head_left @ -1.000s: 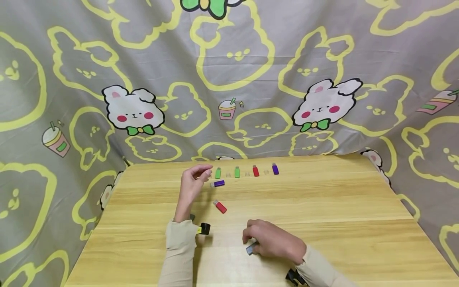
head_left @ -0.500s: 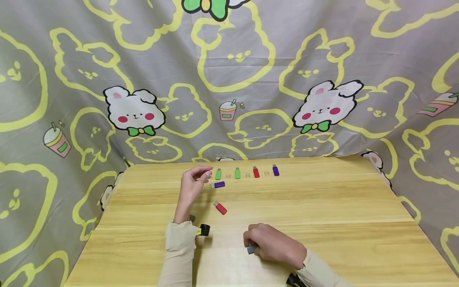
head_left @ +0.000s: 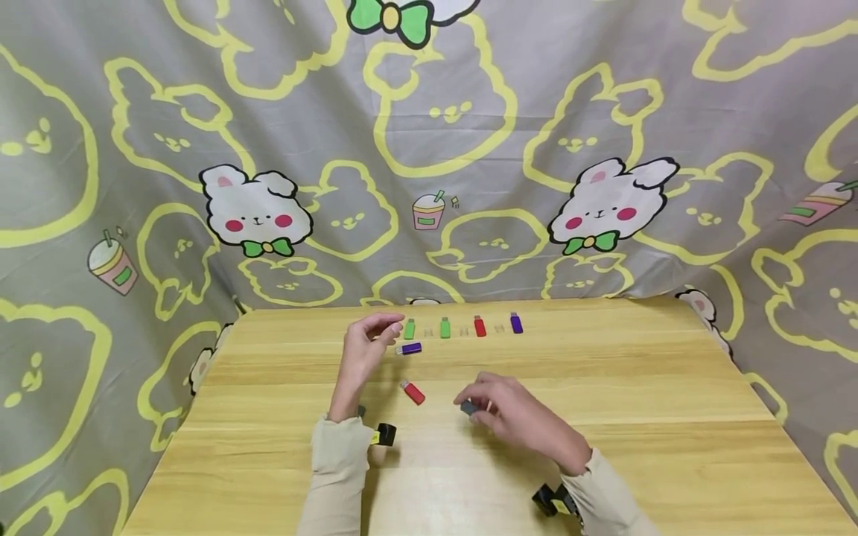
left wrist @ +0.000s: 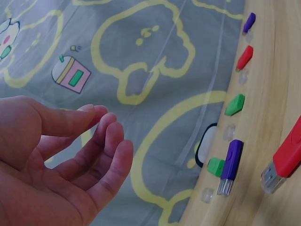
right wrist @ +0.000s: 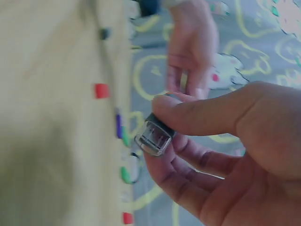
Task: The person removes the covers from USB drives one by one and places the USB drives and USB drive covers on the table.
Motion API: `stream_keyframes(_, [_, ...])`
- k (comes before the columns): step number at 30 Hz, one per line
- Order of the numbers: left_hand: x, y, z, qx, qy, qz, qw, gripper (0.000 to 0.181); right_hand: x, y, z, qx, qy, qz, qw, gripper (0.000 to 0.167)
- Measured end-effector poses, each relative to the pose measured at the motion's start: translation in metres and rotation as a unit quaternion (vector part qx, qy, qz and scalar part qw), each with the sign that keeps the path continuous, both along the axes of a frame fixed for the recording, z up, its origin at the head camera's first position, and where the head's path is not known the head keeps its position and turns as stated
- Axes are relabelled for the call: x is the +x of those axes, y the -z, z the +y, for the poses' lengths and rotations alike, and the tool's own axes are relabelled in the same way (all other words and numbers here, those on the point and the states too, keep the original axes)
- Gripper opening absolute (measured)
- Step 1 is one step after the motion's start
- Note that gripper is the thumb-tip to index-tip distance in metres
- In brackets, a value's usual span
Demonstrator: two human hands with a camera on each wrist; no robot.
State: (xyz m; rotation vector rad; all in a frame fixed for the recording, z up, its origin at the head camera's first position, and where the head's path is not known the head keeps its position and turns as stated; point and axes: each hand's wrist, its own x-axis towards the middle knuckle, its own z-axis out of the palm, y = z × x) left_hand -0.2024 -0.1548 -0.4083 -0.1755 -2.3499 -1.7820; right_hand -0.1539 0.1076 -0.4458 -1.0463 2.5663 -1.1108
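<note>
right hand [head_left: 519, 413]: fingers pinching the dark grey stick [head_left: 468, 407] above the worktop [head_left: 469, 491], to the right of the loose red stick [head_left: 413, 392]
left hand [head_left: 365, 350]: fingers loosely curled, holding nothing, just left of the leftmost green stick [head_left: 410, 329]
what bugs me: fingertip pinch only, I'd guess, so a twist could drop it; left hand dipping might bump the loose purple stick [head_left: 411, 348]
sticks: 2 green, 2 red, 2 purple, 1 dark grey, plus a half-hidden dark thing [head_left: 361, 411], no clue
clear bits [left wrist: 229, 132]: 4

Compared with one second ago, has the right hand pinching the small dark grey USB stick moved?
Yes; in the head view, the right hand sits higher, now nearly level with the unmoved, slanted red plastic USB stick.
</note>
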Motion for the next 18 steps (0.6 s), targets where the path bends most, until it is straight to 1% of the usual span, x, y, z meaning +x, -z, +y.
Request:
stream_keyframes(3, [0.001, 0.000, 0.004, -0.004, 0.005, 0.003, 1.0000, 0.018, -0.009, -0.008, 0.000, -0.041, 0.028, 0.003, 0.9988, 0.026])
stream_keyframes(5, [0.002, -0.001, 0.006, -0.007, 0.008, 0.006, 0.9999, 0.017, -0.015, -0.011, -0.002, -0.071, 0.048, 0.000, 0.9963, 0.025])
stream_keyframes(8, [0.002, -0.001, 0.009, -0.004, 0.017, 0.003, 0.9998, 0.017, -0.022, -0.014, -0.007, -0.127, 0.090, -0.017, 0.9876, 0.025])
stream_keyframes(11, [-0.006, 0.010, 0.009, 0.000, 0.025, -0.002, 0.9997, 0.018, -0.028, -0.015, -0.013, -0.184, 0.130, -0.024, 0.9740, 0.025])
stream_keyframes(13, [-0.012, 0.020, 0.008, 0.002, 0.030, 0.000, 0.9996, 0.018, -0.033, -0.016, -0.016, -0.209, 0.152, -0.018, 0.9658, 0.026])
stream_keyframes(15, [-0.016, 0.028, 0.008, 0.007, 0.031, 0.004, 0.9995, 0.018, -0.039, -0.016, -0.019, -0.227, 0.166, -0.010, 0.9596, 0.027])
stream_keyframes(18, [-0.015, 0.030, 0.010, 0.008, 0.038, 0.009, 0.9992, 0.017, -0.047, -0.017, -0.024, -0.247, 0.181, -0.007, 0.9518, 0.027])
